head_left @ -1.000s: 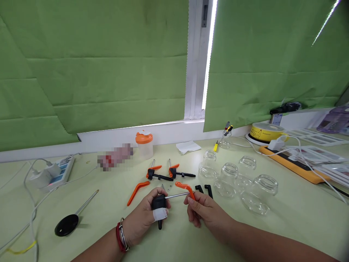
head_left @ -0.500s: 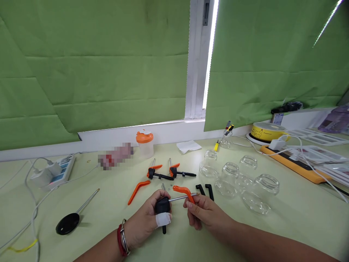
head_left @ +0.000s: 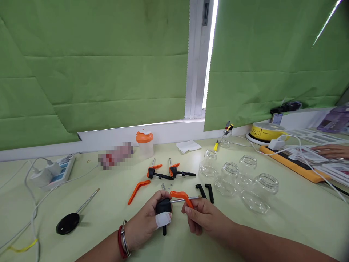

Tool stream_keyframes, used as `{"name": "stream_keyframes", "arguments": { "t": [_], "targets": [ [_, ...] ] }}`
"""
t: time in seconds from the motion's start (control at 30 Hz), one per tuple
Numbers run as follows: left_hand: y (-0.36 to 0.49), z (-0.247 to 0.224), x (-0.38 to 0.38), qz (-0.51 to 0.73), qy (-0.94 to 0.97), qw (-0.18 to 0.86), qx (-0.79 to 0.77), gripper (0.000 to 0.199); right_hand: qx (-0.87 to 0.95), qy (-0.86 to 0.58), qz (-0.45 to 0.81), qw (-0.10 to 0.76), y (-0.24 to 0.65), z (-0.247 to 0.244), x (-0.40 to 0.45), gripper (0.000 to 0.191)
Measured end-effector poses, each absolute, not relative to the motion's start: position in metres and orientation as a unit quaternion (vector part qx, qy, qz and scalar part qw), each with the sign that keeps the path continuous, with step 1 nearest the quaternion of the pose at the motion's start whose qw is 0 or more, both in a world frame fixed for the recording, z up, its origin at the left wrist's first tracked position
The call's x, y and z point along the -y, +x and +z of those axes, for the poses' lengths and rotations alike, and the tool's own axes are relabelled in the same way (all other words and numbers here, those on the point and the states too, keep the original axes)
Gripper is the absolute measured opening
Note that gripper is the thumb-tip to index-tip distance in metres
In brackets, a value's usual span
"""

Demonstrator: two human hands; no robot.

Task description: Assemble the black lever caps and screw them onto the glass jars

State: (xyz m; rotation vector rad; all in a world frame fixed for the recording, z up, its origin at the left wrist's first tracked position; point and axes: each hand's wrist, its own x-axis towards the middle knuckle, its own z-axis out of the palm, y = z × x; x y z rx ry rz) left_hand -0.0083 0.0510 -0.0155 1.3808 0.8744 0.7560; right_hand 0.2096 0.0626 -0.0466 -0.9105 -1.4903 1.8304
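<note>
My left hand (head_left: 147,213), a white wrap around its thumb, is closed around a black plastic piece (head_left: 163,206) with a metal rod (head_left: 177,200) pointing right. A short black stem sticks out below that hand. Between the thumb and fingers of my right hand (head_left: 200,214) is a bent orange lever (head_left: 183,195), which crosses the rod with its far end close to the black piece. Whether the rod passes through the lever is not clear. Beyond my hands lie two black-and-orange assemblies (head_left: 159,175), a loose orange lever (head_left: 137,191) and two black angled pieces (head_left: 209,193).
Several clear glass jars (head_left: 229,180) stand right of my hands. A black oval piece with a rod (head_left: 68,223) lies left, near a power strip (head_left: 64,171) and cables. An orange-lidded cup (head_left: 145,143) stands behind. Another person's hand (head_left: 334,151) is at the far right.
The orange lever in my right hand has moved left along the rod, closer to the black piece. Another person's hand has come into view at the far right.
</note>
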Motion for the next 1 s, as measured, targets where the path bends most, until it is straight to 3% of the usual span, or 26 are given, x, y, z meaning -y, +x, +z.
{"name": "stream_keyframes", "arguments": {
  "t": [1.0],
  "targets": [
    [-0.0034, -0.0095, -0.0479, 0.33, 0.596, 0.629, -0.374, 0.048, 0.6, -0.344, 0.672, 0.264, 0.2107, -0.042, -0.0593, 0.041]
  ]
}}
